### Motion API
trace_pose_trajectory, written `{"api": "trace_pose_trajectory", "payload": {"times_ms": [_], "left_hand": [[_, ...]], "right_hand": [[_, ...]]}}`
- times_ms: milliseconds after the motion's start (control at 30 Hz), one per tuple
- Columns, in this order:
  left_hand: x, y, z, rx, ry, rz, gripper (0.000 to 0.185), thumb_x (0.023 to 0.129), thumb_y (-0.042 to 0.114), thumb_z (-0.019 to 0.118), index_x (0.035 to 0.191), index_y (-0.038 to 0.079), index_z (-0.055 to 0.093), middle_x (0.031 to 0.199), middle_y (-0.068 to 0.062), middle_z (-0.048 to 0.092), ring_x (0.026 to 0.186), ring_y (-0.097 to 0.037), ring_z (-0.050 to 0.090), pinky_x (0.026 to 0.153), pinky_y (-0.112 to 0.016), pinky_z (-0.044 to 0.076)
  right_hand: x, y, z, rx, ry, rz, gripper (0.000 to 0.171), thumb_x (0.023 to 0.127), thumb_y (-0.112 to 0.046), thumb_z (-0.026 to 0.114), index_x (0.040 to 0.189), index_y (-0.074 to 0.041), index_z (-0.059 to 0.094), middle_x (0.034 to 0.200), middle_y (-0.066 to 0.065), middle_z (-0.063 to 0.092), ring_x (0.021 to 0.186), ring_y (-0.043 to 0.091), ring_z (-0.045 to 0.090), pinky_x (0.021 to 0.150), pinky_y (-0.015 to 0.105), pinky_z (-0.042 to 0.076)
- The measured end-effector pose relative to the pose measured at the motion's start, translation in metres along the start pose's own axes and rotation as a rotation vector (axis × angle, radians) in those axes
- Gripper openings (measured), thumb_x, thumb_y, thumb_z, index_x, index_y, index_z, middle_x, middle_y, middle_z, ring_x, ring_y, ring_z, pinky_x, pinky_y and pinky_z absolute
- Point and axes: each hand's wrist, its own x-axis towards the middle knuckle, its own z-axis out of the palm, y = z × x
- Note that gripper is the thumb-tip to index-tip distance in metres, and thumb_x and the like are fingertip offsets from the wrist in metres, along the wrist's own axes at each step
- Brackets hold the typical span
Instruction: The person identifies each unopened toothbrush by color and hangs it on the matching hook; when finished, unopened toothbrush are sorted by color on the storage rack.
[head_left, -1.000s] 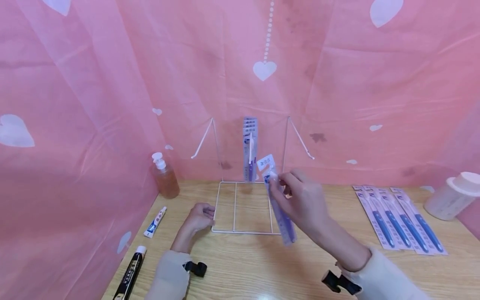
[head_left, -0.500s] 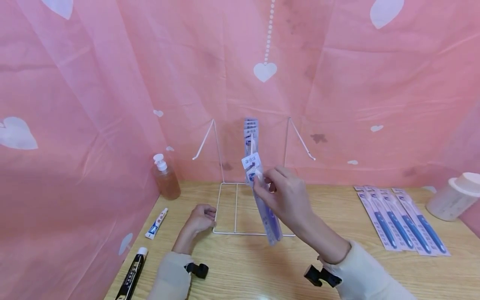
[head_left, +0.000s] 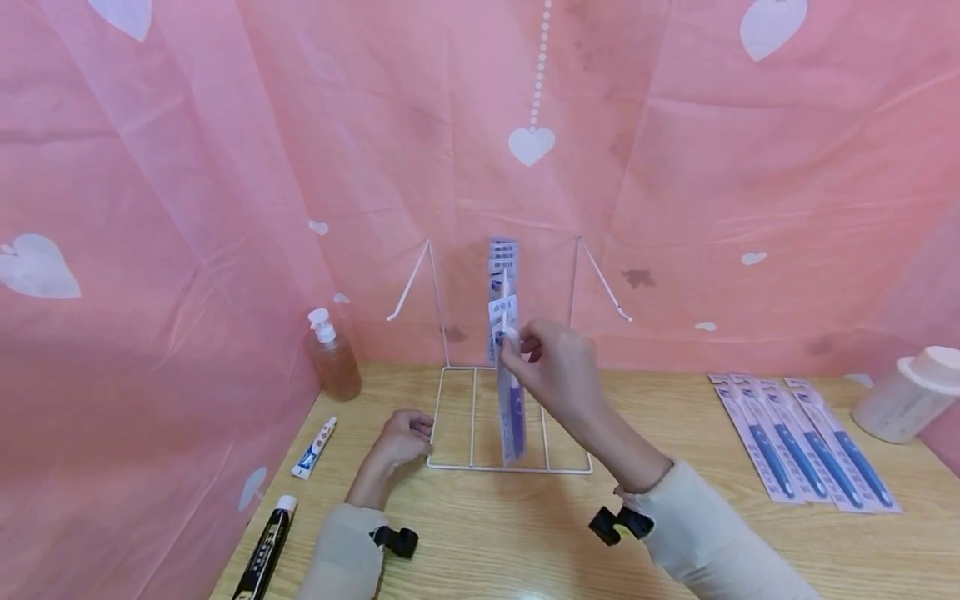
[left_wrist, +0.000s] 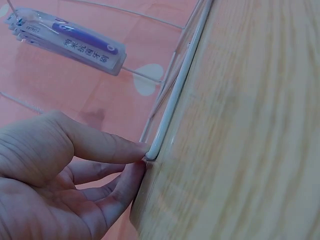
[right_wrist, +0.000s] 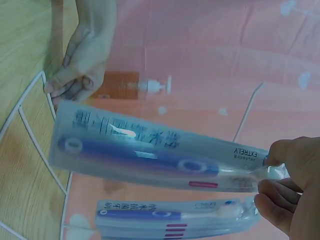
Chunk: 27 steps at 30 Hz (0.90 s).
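Note:
My right hand pinches a purple packaged toothbrush near its top. The pack hangs upright at the middle prong of a white wire rack; whether its hole is on the prong, I cannot tell. Just behind it, several purple packaged toothbrushes hang in a row on that prong. At the rack's front left corner, my left hand grips the base wire between thumb and fingers, plain in the left wrist view. The rack's left prong and right prong carry nothing.
Several blue packaged toothbrushes lie on the table at the right, beside a white bottle. To the left stand a pump bottle, a small toothpaste tube and a black tube. Pink cloth hangs behind.
My right hand has moved left with the purple toothbrush pack, from the right of the middle prong to in front of it. The pack has swung more upright. My left hand stays on the rack.

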Motion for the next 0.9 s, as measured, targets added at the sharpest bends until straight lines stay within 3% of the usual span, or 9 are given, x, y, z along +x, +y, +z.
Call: {"api": "trace_pose_trajectory", "payload": {"times_ms": [233,600,900], "left_hand": [[0.0,0.0,0.0,0.012,-0.005,-0.003,0.043,0.067,-0.018,0.072,0.109,-0.013,0.062,0.093,-0.015,0.061,0.084,-0.024,0.061,0.078,-0.036,0.054],[0.0,0.002,0.0,0.011,-0.007,0.004,0.043,0.068,-0.019,0.072,0.109,-0.014,0.062,0.094,-0.016,0.062,0.085,-0.025,0.061,0.078,-0.036,0.055],[0.001,0.0,0.0,0.004,-0.006,-0.009,0.043,0.067,-0.019,0.072,0.109,-0.013,0.062,0.093,-0.015,0.061,0.085,-0.025,0.06,0.079,-0.036,0.054]], "right_hand": [[0.017,0.013,0.013,0.059,-0.071,0.191,0.015,0.079,-0.013,0.077,0.081,-0.002,0.067,0.073,0.007,0.07,0.066,0.02,0.067,0.06,0.037,0.055],[0.039,0.028,0.034,0.038,-0.021,0.317,0.012,0.079,-0.012,0.074,0.078,-0.002,0.068,0.075,0.009,0.072,0.067,0.023,0.068,0.062,0.038,0.054],[0.045,0.035,0.042,0.022,0.005,0.341,0.015,0.083,-0.014,0.072,0.082,0.001,0.071,0.076,0.011,0.073,0.068,0.025,0.069,0.064,0.039,0.055]]}}
